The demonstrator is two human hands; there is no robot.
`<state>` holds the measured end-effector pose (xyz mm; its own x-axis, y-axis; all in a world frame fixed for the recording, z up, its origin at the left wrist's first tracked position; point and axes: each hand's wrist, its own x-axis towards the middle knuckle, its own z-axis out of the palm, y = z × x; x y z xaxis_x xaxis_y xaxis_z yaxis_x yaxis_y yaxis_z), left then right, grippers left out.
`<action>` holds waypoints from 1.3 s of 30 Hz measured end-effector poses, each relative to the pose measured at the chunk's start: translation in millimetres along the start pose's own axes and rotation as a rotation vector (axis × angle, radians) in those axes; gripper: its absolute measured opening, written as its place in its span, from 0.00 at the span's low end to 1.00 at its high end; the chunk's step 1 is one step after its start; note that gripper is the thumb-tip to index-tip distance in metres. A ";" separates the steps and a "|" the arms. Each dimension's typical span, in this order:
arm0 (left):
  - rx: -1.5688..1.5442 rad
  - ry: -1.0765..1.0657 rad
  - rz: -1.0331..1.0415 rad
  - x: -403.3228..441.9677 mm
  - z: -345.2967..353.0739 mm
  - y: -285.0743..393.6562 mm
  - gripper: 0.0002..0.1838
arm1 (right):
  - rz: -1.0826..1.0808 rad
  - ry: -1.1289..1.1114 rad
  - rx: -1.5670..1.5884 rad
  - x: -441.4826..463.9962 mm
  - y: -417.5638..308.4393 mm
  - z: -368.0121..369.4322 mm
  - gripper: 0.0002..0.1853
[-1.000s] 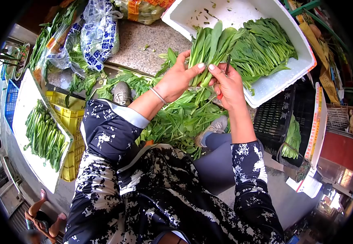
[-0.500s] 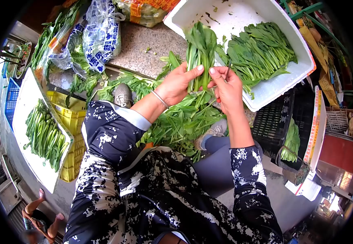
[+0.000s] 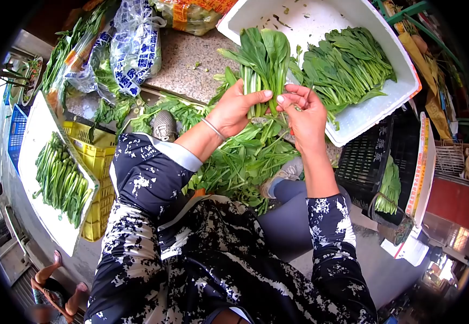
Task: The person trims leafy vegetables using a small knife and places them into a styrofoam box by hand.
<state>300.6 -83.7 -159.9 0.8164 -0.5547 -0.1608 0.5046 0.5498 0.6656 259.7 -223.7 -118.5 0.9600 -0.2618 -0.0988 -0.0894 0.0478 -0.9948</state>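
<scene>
My left hand [image 3: 236, 109] is closed around a bunch of leafy greens [image 3: 267, 56], leaves pointing away from me and stems toward my lap. Close beside it, my right hand [image 3: 303, 114] has its thumb and forefinger pinched at the stems' side. A thin dark tool that looks like a small knife [image 3: 309, 94] sticks up from its fingers, mostly hidden. Below both hands lies a heap of loose leaves [image 3: 240, 162] on the ground between my shoes. More greens [image 3: 348, 67] lie lined up in a white foam box [image 3: 372, 120] just beyond my right hand.
On the left, a white foam lid [image 3: 56, 218] bearing trimmed greens rests on a yellow crate [image 3: 98, 162]. Plastic bags of vegetables [image 3: 134, 48] stand at the back left. A black crate [image 3: 364, 156] is on the right. Another person's legs [image 3: 48, 272] show at lower left.
The bunch in my left hand has fanned out wider, with leaves spreading left. My right hand's fingers have shifted slightly and the thin tool has turned in them.
</scene>
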 end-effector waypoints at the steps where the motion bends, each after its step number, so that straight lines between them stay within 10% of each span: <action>1: -0.006 0.006 0.002 -0.1 0.0 -0.1 0.15 | 0.000 -0.001 0.008 0.2 0.2 0.2 0.15; 39: -0.035 0.034 0.044 -2.8 4.6 2.0 0.19 | -0.005 -0.183 -0.291 -1.3 13.5 2.9 0.08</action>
<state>298.0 -83.9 -154.8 0.8467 -0.5085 -0.1566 0.4771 0.5954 0.6465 258.0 -220.0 -131.7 0.9899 -0.0828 -0.1149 -0.1315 -0.2372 -0.9625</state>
